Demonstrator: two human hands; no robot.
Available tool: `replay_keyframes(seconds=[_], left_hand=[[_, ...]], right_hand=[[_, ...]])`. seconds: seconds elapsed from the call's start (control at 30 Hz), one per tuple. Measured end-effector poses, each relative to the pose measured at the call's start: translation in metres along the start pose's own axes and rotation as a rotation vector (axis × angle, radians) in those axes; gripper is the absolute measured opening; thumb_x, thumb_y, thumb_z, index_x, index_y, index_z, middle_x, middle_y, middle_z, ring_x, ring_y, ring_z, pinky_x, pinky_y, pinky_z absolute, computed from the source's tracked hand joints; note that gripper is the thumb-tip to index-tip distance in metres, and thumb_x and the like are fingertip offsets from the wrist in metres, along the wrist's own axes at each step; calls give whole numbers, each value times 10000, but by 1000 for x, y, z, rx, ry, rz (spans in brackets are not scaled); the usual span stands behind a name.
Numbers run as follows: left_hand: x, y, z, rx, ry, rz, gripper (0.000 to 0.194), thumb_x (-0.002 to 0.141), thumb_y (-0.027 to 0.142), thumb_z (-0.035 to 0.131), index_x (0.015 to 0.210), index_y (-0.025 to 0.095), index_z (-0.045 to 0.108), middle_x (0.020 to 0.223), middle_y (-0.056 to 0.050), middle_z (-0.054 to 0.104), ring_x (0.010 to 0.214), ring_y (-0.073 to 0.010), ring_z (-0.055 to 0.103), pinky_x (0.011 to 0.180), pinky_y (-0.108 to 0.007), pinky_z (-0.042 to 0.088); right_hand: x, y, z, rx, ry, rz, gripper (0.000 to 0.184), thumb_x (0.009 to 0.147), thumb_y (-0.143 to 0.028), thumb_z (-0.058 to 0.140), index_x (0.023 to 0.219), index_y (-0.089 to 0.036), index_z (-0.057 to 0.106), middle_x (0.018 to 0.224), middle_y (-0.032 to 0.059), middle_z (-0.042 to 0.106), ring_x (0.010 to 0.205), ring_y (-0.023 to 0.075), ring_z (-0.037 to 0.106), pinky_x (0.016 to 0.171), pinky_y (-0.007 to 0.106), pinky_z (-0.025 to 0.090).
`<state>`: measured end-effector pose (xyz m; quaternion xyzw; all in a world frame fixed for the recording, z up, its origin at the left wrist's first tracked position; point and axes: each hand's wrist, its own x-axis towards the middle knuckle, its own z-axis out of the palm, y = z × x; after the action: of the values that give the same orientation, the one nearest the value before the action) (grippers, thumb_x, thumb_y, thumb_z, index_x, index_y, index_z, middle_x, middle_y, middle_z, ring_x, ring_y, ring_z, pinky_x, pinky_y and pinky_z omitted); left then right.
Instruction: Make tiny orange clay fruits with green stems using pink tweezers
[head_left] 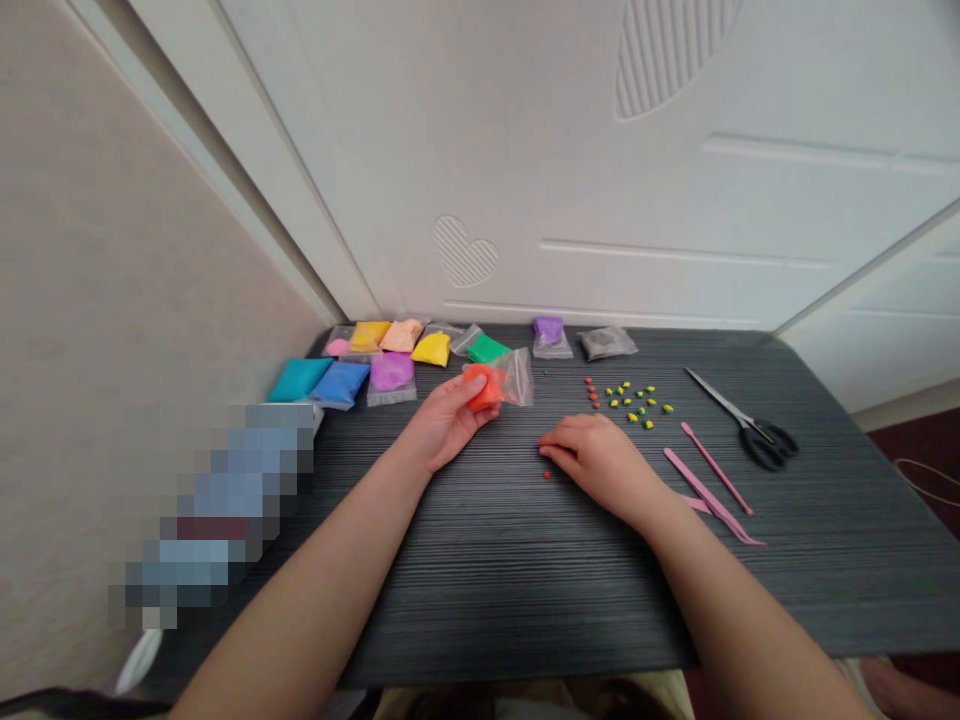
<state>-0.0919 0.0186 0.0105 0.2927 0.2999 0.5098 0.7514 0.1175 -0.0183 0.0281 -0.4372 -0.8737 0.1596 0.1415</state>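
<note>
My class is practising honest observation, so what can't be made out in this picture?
Head view:
- Right hand: whether it pinches anything; its curled fingers hide this.
- Orange packet: part lies behind the left hand's fingers.
- Pink tweezers: one arm's end, apparently behind the right forearm.
- Long item at left: masked by pixelation.
- Yellow-green pieces: too small for detail.

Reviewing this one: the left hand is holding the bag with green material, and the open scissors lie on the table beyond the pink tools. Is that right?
Not the bag: the head view shows the left hand holding the one with orange material. The scissors do lie on the table beyond the pink tools.
</note>
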Motion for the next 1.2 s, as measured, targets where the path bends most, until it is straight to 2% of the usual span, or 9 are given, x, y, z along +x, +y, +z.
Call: replay_keyframes(seconds=[0.23, 0.4, 0.5, 0.67, 0.8, 1.0, 1.2], left_hand=[[0, 0, 0, 10, 4, 10, 136, 749, 176, 594, 871, 124, 623, 784, -24, 644, 658, -84, 596, 620, -193, 521], [0, 0, 0, 18, -8, 14, 146, 761, 181, 580, 886, 120, 625, 782, -24, 642, 658, -81, 592, 619, -190, 520], [0, -1, 0, 19, -11, 16, 164, 765, 181, 577, 910, 119, 621, 796, -26, 641, 664, -81, 592, 624, -189, 520], [0, -1, 0, 17, -1, 9, 181, 760, 182, 583, 923, 111, 617, 807, -33, 643, 665, -84, 592, 624, -191, 519], [0, -1, 1, 21, 4, 5, 175, 768, 183, 575, 920, 109, 619, 793, -29, 641, 662, -81, 589, 619, -188, 517], [-1, -1, 2, 32, 9, 10, 184, 763, 187, 582, 928, 112, 616, 823, -31, 642, 675, -81, 589, 620, -188, 515], [0, 0, 2, 32, 16, 0, 176, 753, 185, 592, 913, 116, 619, 813, -29, 647, 671, -83, 594, 616, -187, 513]], right_hand=[[-1, -2, 2, -107, -28, 5, 223, 853, -285, 446, 929, -236, 650, 833, 35, 636, 821, 159, 562, 722, 285, 370], [-1, -3, 2, -104, -34, 0, 213, 853, -273, 439, 893, -218, 641, 824, 37, 620, 822, 160, 552, 748, 283, 378], [0, -4, 1, -29, 0, 17, 175, 844, -251, 450, 854, -195, 616, 826, 35, 607, 811, 151, 543, 748, 269, 387], [-1, -5, -3, 183, 108, 115, 56, 800, -197, 498, 814, -190, 551, 779, 5, 584, 717, 121, 527, 646, 235, 393], [-1, -5, -5, 323, 189, 128, 15, 775, -190, 530, 780, -196, 542, 749, -13, 577, 684, 107, 521, 634, 229, 397], [-2, -4, -7, 508, 287, 131, 170, 762, -238, 572, 929, -211, 587, 801, -3, 611, 720, 115, 559, 680, 248, 436], [-3, -6, -11, 573, 279, 156, 112, 757, -304, 588, 819, -216, 621, 795, -1, 646, 739, 128, 587, 691, 261, 444]])
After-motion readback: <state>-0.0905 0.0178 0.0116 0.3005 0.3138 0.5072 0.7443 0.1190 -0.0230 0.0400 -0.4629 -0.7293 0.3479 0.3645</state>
